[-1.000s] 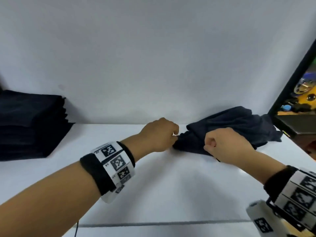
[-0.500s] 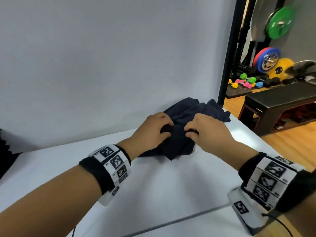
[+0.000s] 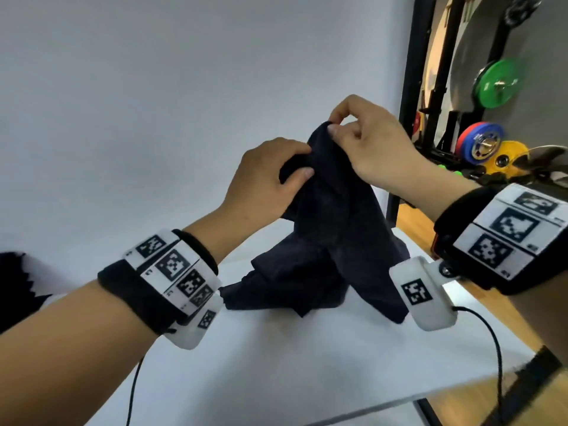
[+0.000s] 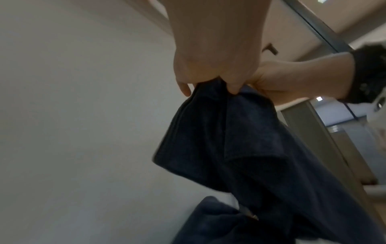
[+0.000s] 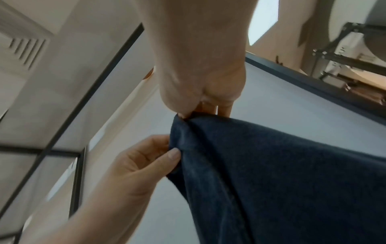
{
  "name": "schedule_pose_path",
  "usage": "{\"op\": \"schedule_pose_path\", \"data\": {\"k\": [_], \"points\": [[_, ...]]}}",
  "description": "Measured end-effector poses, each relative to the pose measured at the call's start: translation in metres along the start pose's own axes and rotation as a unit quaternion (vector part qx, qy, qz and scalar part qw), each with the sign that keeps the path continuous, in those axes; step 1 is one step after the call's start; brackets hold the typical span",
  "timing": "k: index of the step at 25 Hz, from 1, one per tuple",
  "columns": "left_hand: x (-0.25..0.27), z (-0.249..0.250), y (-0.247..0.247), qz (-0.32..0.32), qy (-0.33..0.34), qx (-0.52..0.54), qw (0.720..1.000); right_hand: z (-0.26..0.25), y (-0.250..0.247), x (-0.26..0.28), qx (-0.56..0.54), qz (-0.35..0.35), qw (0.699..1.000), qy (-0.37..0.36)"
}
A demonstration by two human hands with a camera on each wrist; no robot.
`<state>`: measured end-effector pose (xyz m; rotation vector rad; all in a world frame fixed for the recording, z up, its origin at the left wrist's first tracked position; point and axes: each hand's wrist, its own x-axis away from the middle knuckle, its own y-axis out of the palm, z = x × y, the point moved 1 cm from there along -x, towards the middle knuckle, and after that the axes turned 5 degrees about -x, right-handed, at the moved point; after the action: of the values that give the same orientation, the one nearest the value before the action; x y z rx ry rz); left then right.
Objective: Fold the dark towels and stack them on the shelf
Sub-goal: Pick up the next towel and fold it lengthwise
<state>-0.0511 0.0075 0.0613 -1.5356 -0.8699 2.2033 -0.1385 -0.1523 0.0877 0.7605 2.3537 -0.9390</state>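
A dark navy towel (image 3: 335, 229) hangs crumpled from both hands above the white shelf surface (image 3: 276, 364), its lower folds still resting there. My right hand (image 3: 333, 126) pinches the towel's top edge between thumb and forefinger. Just below and to the left, my left hand (image 3: 302, 162) grips a bunch of the same cloth. The left wrist view shows the left hand (image 4: 208, 85) curled into the towel (image 4: 240, 148). In the right wrist view the right hand (image 5: 188, 115) pinches the towel (image 5: 282, 173) at its hem.
A stack of folded dark towels (image 3: 15, 284) shows at the far left edge of the shelf. A black upright post (image 3: 408, 118) borders the shelf on the right. Beyond it stand coloured weight plates (image 3: 498, 84) and a wooden floor (image 3: 461, 229).
Both hands have lifted the towel off the shelf from a low crumpled heap. The right hand rose highest and now pinches the top edge. The head view swung to the right.
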Motion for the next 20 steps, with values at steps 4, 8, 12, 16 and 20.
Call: {"op": "schedule_pose_path", "data": {"k": [4,8,12,16,20], "points": [[-0.016,0.004,-0.016,0.050,-0.099,0.109,0.988,0.002,0.002,0.004,0.014,-0.039,0.998,0.038],[-0.014,0.016,-0.023,-0.003,-0.122,0.132,0.984,-0.013,0.007,0.022,-0.026,0.008,0.999,0.027],[-0.015,0.015,-0.033,-0.012,-0.209,0.258,0.943,-0.036,0.026,0.033,-0.079,-0.060,0.993,0.067],[-0.008,0.004,-0.050,-0.042,-0.197,0.226,0.953,-0.042,0.038,0.023,0.001,-0.023,0.998,0.053],[0.004,-0.018,-0.074,-0.023,-0.189,0.170,0.967,-0.041,0.048,0.005,0.108,-0.047,0.993,0.025]]}}
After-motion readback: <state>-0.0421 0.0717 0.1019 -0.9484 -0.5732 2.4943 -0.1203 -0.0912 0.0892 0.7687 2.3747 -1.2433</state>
